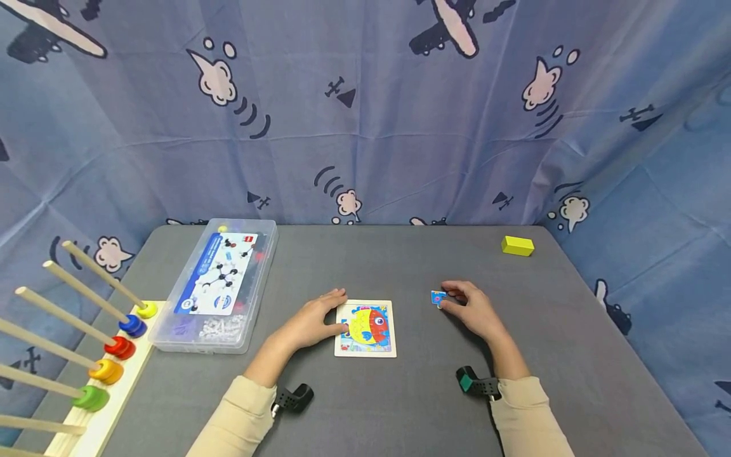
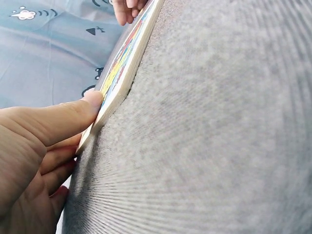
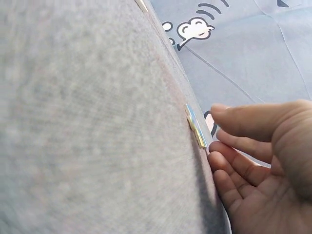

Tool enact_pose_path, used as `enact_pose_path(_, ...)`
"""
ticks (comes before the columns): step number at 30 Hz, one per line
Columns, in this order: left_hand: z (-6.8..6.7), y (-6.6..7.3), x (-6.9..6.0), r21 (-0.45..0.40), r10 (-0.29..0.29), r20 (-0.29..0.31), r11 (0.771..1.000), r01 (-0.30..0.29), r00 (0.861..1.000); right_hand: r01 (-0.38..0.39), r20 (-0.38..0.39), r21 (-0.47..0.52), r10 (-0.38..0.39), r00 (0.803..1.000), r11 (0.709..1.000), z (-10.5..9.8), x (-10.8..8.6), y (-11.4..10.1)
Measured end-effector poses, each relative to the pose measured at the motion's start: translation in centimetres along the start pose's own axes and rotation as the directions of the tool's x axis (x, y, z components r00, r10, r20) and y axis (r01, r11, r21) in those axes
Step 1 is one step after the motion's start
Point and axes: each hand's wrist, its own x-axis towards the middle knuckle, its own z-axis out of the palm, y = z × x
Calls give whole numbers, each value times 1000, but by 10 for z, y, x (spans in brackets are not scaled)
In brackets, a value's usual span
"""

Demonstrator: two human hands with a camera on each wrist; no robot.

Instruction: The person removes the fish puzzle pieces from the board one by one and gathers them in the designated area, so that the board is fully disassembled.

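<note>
A square wooden puzzle board (image 1: 365,328) with a yellow and red fish picture lies flat on the grey table. My left hand (image 1: 313,322) rests at its left side; the thumb (image 2: 92,100) touches the picture near the edge, and the other fingers lie fairly straight beside the board. To the right, a small blue puzzle piece (image 1: 438,297) lies on the table. My right hand (image 1: 473,307) is beside that piece, its thumb (image 3: 229,117) apart from the fingertips. Only a thin edge of the piece (image 3: 196,129) shows in the right wrist view, so contact is hard to judge.
A clear plastic case (image 1: 257,279) with a molecule-model label stands on the left. Nearer the left edge is a wooden peg rack (image 1: 122,387) with coloured rings and tall rods. A yellow block (image 1: 517,245) sits at the back right. A patterned curtain (image 1: 365,114) hangs behind the table.
</note>
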Motion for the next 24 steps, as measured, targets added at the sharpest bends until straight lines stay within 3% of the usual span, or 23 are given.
enact_pose_path(9, -2, 0, -1, 68, 36, 57, 997, -40, 998, 38, 28, 34, -39, 999, 999, 4, -2, -18)
enact_pose_path(16, -3, 2, -1, 77, 36, 61, 996, -40, 997, 93, 38, 6, -93, 995, 996, 13, -3, -37)
enact_pose_path(24, -2, -4, 1, 28, 38, 41, 999, -39, 998, 153, 153, 26, -155, 976, 988, 37, -3, -63)
